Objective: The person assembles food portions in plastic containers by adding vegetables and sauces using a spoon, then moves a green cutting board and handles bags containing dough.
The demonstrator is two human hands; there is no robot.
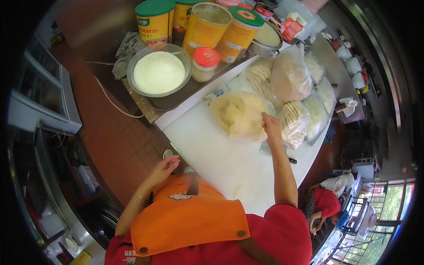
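My right hand (271,126) reaches over the white work surface (212,159), its fingers closed on the right edge of a clear plastic bag (240,117). Inside the bag lies a pale yellow, dough-like mass whose exact kind I cannot make out. My left hand (165,170) hangs before the orange apron, off the near left edge of the surface, with fingers loosely stretched and nothing in them. Beneath my right wrist lies a knife (292,160); its dark handle shows past the arm and part of its blade on the other side.
Several filled clear bags (293,123) crowd the right rear. On the raised shelf stand a bowl of white powder (159,73), a red-lidded jar (204,65), yellow tins (207,26) and a metal pot (267,37). Another person (326,203) in red is at far right.
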